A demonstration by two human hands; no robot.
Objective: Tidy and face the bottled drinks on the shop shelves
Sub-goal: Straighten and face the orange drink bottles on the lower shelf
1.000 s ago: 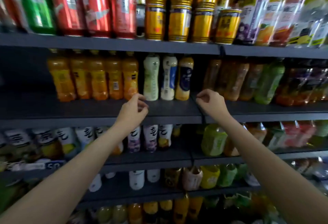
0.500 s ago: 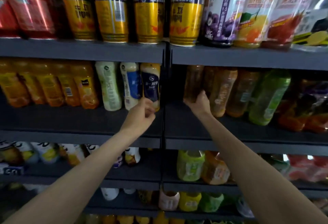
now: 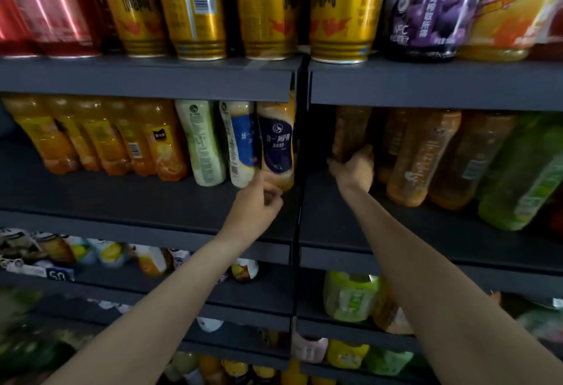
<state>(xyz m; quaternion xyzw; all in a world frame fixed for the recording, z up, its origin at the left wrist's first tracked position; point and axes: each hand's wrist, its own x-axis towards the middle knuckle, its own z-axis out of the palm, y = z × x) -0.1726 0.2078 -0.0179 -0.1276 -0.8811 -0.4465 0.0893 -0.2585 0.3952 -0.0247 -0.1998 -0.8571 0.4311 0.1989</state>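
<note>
Head view: both bare arms reach up to the dark middle shelf (image 3: 146, 201). The left hand (image 3: 254, 206) sits just left of the frame's centre, its fingers curled and pinching the base of the navy-label bottle (image 3: 277, 146), which stands at the right end of its bay, at 12 o'clock from the hand. At 9 o'clock from that bottle stand a blue-label bottle (image 3: 240, 143) and a pale green bottle (image 3: 202, 143), then a row of orange juice bottles (image 3: 91, 137).

The right hand (image 3: 353, 168), at 3 o'clock from the left, has its fingers wrapped round the lower part of a brown tea bottle (image 3: 350, 131) at the left end of the neighbouring bay. More brown bottles (image 3: 423, 156) and a green bottle (image 3: 524, 177) lean at its 3 o'clock.

At 12 o'clock, the shelf above carries gold cans (image 3: 268, 9).
</note>
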